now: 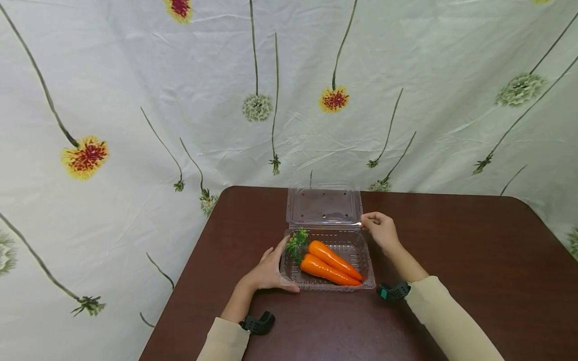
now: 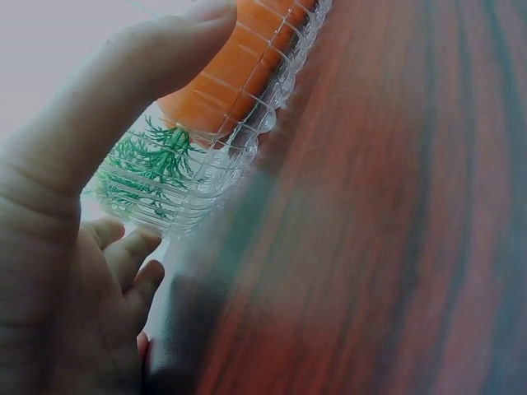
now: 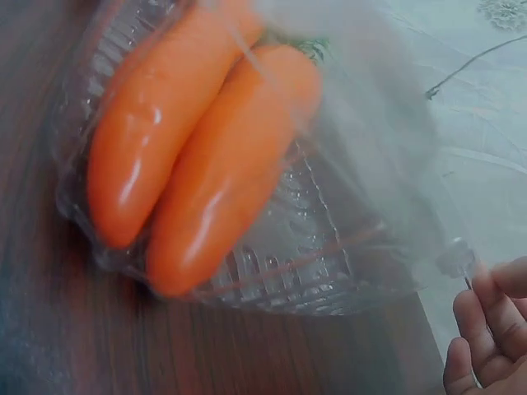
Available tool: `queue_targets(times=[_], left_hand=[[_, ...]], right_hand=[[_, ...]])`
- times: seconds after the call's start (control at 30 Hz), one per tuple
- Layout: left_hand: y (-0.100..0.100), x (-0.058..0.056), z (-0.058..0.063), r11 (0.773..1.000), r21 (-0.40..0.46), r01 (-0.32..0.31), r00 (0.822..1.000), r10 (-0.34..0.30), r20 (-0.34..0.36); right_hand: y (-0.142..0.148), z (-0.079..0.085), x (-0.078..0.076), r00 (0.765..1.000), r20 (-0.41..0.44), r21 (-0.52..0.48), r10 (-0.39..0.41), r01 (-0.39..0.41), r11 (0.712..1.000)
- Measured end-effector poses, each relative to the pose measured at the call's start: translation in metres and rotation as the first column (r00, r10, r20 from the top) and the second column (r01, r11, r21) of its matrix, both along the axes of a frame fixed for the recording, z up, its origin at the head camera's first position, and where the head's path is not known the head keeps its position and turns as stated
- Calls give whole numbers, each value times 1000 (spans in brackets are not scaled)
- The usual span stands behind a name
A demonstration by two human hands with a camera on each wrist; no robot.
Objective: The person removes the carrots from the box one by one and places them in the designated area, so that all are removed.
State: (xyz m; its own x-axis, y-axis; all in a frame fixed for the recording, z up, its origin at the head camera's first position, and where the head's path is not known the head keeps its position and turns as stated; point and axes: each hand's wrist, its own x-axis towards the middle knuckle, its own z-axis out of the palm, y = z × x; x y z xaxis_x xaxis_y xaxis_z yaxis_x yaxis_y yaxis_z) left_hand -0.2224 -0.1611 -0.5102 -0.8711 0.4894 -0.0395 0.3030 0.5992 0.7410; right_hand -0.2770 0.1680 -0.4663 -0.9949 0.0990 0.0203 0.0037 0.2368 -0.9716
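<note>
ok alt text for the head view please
Two orange carrots with green tops lie in an open, clear plastic box on a dark table; a person's left hand holds the box's side, the right hand pinches its lid.

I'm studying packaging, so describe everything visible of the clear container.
The clear container looks like plastic: a ribbed, rectangular base with a lid joined along its far edge. The lid is open, dotted with small dark marks. The base sits on the dark table and holds two orange carrots with green tops. The left grip holds its near left corner; the right grip pinches the lid near the hinge.
</note>
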Motion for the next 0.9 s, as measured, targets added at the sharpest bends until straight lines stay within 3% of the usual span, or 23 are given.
queue_targets(times=[0.43, 0.9], left_hand=[[0, 0, 1, 1000, -3, 19, 1000, -19, -13], [0, 2, 5, 1000, 20, 13, 1000, -13, 2]], right_hand=[[-3, -1, 0, 988, 152, -54, -27, 36, 998], [-3, -2, -2, 976, 217, -86, -30, 49, 995]])
